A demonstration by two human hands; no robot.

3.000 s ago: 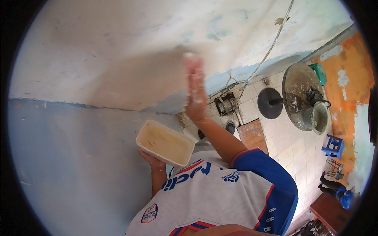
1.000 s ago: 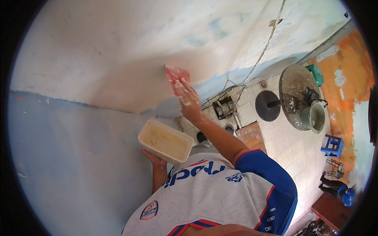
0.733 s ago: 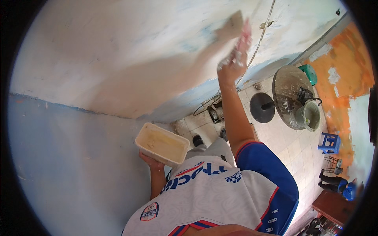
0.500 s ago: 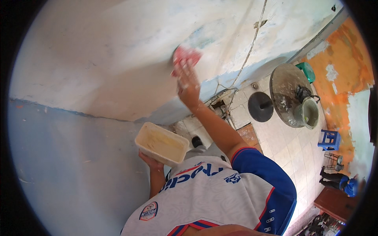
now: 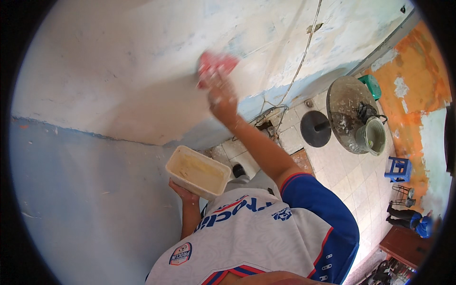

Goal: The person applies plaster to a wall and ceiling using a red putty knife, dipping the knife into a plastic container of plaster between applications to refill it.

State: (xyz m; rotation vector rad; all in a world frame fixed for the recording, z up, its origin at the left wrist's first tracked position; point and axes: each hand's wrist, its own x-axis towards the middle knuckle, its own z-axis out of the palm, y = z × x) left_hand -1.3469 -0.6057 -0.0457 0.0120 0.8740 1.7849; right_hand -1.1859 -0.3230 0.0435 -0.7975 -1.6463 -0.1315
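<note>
My right hand [image 5: 222, 101], smeared by motion and whitened on the fingers, grips a red putty spreader [image 5: 212, 65] against the pale, patchy wall [image 5: 128, 71]. The spreader looks flat and has white residue on it. Lower down, close to my body, my left hand [image 5: 184, 192] supports a cream rectangular plastic tub [image 5: 194, 188] from beneath and the side. Thin whitish-yellow residue coats the inside of the tub. Most of the left fingers are hidden under it.
A blue wall [image 5: 85, 190] meets the pale wall on the left. A cable [image 5: 304, 57] runs down the pale wall. On the tiled floor stand a round table [image 5: 339, 104] with a bucket [image 5: 373, 137], and a blue stool [image 5: 398, 169]. Another person [image 5: 418, 223] is far right.
My right hand and the spreader have shifted slightly left along the wall. The tub in my left hand has stayed almost in place.
</note>
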